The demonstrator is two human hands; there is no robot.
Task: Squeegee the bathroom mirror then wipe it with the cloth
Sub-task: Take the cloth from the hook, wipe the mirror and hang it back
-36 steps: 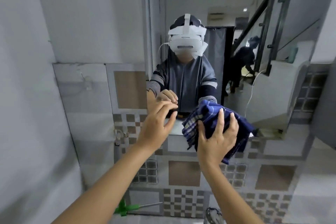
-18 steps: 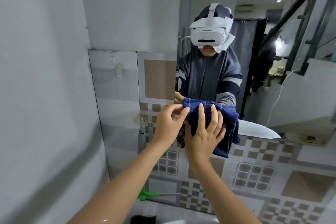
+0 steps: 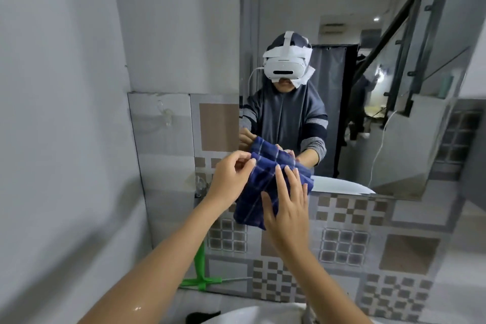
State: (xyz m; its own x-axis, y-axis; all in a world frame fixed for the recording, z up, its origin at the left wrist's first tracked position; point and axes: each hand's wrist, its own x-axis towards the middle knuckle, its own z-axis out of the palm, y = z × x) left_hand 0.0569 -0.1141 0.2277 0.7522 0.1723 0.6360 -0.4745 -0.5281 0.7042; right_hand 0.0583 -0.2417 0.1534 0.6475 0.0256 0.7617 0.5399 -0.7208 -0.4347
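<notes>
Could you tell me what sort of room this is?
Most likely a small home bathroom: a wall mirror over patterned tiles, with a white basin's rim below.

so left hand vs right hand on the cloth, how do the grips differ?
The left hand pinches the blue checked cloth at its upper left edge with curled fingertips; the right hand lies flat over the cloth's front with its fingers spread. The left hand sits higher and beside the cloth, while the right hand is lower and covers its middle. Both hands touch the cloth at the mirror's lower left corner.
</notes>
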